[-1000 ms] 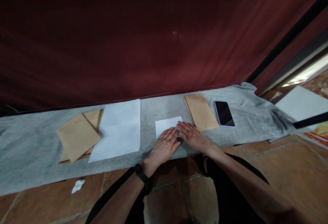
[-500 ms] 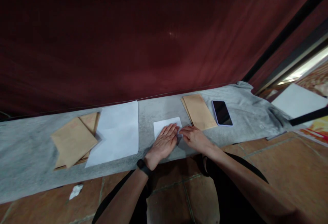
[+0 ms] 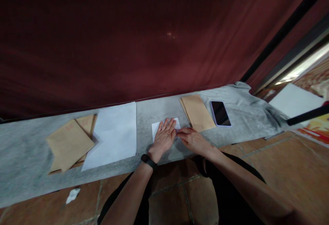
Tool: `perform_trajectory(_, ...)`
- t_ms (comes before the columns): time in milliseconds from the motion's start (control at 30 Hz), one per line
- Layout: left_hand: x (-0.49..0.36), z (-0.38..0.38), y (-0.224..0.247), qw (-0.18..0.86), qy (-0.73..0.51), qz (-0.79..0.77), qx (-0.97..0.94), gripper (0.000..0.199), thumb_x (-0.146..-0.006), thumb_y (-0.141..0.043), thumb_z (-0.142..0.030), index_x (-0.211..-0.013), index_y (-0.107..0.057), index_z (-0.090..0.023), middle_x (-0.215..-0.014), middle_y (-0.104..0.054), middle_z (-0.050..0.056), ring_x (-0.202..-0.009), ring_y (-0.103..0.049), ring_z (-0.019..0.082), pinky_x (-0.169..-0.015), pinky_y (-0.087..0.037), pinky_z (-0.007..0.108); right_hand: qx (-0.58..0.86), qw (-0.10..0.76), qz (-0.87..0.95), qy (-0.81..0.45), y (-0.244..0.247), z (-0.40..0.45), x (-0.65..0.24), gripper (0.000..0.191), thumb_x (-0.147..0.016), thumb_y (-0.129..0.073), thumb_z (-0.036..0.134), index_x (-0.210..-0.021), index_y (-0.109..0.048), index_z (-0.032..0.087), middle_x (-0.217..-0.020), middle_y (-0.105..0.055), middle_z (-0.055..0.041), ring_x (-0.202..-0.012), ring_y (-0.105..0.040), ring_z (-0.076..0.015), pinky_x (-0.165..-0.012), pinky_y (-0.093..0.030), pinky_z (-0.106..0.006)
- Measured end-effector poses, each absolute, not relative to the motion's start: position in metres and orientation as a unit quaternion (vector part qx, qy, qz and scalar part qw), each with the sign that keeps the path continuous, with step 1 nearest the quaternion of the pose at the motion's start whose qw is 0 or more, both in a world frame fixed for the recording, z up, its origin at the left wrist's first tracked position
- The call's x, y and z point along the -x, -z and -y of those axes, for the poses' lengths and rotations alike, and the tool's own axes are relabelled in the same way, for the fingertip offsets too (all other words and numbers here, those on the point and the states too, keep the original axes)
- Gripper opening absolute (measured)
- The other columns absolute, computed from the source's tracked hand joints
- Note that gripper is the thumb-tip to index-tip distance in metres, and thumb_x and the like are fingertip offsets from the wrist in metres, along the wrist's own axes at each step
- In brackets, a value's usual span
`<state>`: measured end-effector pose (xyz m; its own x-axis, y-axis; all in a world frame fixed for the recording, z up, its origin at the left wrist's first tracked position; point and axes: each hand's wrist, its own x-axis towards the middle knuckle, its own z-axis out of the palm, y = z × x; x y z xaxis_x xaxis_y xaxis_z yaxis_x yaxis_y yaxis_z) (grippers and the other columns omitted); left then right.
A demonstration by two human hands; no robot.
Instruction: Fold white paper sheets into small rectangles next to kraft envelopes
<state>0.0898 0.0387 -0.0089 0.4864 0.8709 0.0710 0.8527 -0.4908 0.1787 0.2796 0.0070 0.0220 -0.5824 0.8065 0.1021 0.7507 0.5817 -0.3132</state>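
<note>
A small folded sheet of white paper [image 3: 155, 127] lies on the grey cloth, mostly covered by my hands. My left hand [image 3: 164, 138] rests flat on it, fingers spread and pointing away from me. At the paper's right edge, my right hand [image 3: 194, 140] has its fingers curled and pinched on the paper; the fingertips are partly hidden. Just beyond my right hand lies a small stack of brown envelopes [image 3: 199, 113]. Larger white sheets [image 3: 114, 132] lie to the left of my left hand.
Several brown envelopes [image 3: 70, 143] lie fanned at the left, touching the white sheets. A phone [image 3: 220, 114] lies right of the envelope stack. The grey cloth [image 3: 28, 163] covers a long, narrow surface against a dark red curtain [image 3: 154, 46]. Crumpled white scrap [image 3: 73, 196] is on the tiled floor.
My left hand's fingers have spread wider and point more straight ahead on the paper. My right hand stays at the paper's right edge. The view has shifted slightly.
</note>
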Motion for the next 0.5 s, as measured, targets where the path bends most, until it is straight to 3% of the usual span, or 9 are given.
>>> perform_trajectory(267, -0.099, -0.048, 0.007, 0.068, -0.093, -0.534, -0.837, 0.055, -0.104, -0.024, -0.030, -0.156, -0.035, -0.014, -0.164, -0.032, 0.007, -0.154, -0.021, 0.024, -0.127, -0.019, 0.049, 0.445, 0.110, 0.880, -0.126, -0.022, -0.008, -0.279, 0.030, -0.096, -0.051, 0.012, -0.116, -0.070, 0.021, -0.114, -0.070, -0.0071, -0.105, -0.066, -0.0194, -0.099, -0.051, -0.034)
perform_trajectory(500, -0.095, -0.030, -0.003, 0.116, -0.111, -0.415, -0.896, 0.053, -0.106, -0.019, -0.029, -0.149, -0.045, -0.013, -0.160, -0.042, 0.007, -0.152, -0.027, 0.015, -0.126, -0.025, 0.037, 0.423, 0.140, 0.884, -0.139, -0.020, -0.011, -0.284, 0.029, -0.097, -0.049, 0.011, -0.113, -0.071, 0.017, -0.123, -0.067, -0.0102, -0.115, -0.064, -0.0191, -0.106, -0.048, -0.033)
